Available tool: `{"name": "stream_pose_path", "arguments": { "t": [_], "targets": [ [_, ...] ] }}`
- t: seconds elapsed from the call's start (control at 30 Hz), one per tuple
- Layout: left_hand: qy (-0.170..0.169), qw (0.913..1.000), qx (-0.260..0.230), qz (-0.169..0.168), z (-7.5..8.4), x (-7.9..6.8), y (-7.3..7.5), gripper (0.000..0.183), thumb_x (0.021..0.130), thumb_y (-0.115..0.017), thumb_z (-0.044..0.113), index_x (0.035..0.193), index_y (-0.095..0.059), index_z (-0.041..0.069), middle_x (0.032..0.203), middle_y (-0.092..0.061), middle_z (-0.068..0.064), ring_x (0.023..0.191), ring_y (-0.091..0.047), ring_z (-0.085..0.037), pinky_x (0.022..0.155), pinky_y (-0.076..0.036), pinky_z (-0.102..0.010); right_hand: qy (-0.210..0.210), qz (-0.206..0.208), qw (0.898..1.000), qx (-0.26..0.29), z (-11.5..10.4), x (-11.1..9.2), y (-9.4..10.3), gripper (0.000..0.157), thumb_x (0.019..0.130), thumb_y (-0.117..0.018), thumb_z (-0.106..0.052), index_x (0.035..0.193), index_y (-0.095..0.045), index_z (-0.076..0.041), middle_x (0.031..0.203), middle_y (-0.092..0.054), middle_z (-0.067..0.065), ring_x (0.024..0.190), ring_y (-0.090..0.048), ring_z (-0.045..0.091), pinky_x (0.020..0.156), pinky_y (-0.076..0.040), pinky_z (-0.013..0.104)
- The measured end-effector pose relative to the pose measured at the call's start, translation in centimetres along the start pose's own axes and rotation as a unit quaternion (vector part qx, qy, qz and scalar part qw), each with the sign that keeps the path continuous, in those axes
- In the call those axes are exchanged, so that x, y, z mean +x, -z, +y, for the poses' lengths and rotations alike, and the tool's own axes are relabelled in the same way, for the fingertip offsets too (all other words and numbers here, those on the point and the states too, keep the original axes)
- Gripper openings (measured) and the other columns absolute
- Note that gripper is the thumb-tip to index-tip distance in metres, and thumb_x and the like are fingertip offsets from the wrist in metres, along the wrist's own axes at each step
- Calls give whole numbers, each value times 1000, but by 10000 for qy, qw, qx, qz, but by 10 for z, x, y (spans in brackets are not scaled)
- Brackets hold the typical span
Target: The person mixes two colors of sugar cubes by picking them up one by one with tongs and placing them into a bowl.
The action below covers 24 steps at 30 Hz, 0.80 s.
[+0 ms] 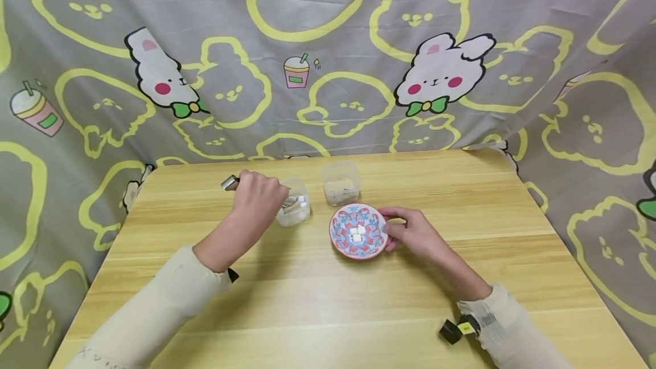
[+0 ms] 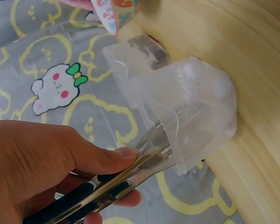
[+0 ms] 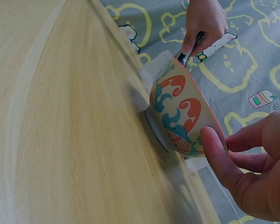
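My left hand point(image 1: 258, 201) grips metal tongs point(image 2: 126, 179) with dark handle inlays. Their tips reach down into a clear plastic container point(image 1: 294, 218) that holds white pieces point(image 2: 219, 88). My right hand point(image 1: 412, 232) pinches the rim of a patterned bowl point(image 3: 179, 112), with the thumb on its outer wall. The bowl has a red rim and a red and blue design, and it stands to the right of the container. Several white cubes point(image 1: 357, 233) lie in its middle. In the left wrist view the container's cloudy wall partly hides the tong tips.
A second clear container point(image 1: 340, 187) stands behind the bowl, with small, indistinct contents at its bottom. All of these are on a wooden table point(image 1: 328, 312). A grey curtain point(image 1: 205, 10) with yellow cartoon outlines hangs behind the table and along its sides.
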<state>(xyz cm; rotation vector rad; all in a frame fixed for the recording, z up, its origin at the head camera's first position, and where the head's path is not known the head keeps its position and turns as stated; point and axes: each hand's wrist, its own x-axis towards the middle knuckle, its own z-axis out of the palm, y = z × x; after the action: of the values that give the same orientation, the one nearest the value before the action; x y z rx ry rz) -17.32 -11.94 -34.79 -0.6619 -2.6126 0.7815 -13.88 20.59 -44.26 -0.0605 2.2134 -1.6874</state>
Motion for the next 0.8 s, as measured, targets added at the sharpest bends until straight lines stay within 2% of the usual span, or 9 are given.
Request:
{"name": "stream_pose_path", "arguments": {
  "t": [0.2,0.37,0.53,0.8],
  "targets": [
    [-45,9998,-57,-160,2,2,-2,43,86,-64,-8,53,-52,16,53,-32,4,54,-24,-13,49,-31,-32,-5,7,10000,2,0,0,0,46,101,-57,1,146,-51,8,142,-56,32,70,-71,19,68,-64,35],
    [-80,9997,-17,-222,2,2,-4,40,86,-65,-8,55,-54,15,53,-34,4,54,-24,-13,48,-31,-31,-19,-6,10000,-3,0,0,0,46,101,-57,0,146,-50,8,142,-56,32,70,-72,19,69,-64,35],
    [-112,9999,8,-110,2,1,-7,40,85,-65,-8,55,-53,15,53,-34,4,54,-24,-13,47,-30,-31,-16,-10,10000,-17,0,0,0,46,101,-57,0,146,-51,8,142,-56,32,70,-71,19,69,-64,35],
    [-86,9997,67,206,1,-2,-15,46,82,-61,-12,52,-42,17,53,-22,5,55,-20,-12,47,-26,-28,54,-19,9999,-105,1,1,1,46,101,-57,0,146,-51,8,141,-57,32,70,-71,18,68,-64,35]
  ]
}}
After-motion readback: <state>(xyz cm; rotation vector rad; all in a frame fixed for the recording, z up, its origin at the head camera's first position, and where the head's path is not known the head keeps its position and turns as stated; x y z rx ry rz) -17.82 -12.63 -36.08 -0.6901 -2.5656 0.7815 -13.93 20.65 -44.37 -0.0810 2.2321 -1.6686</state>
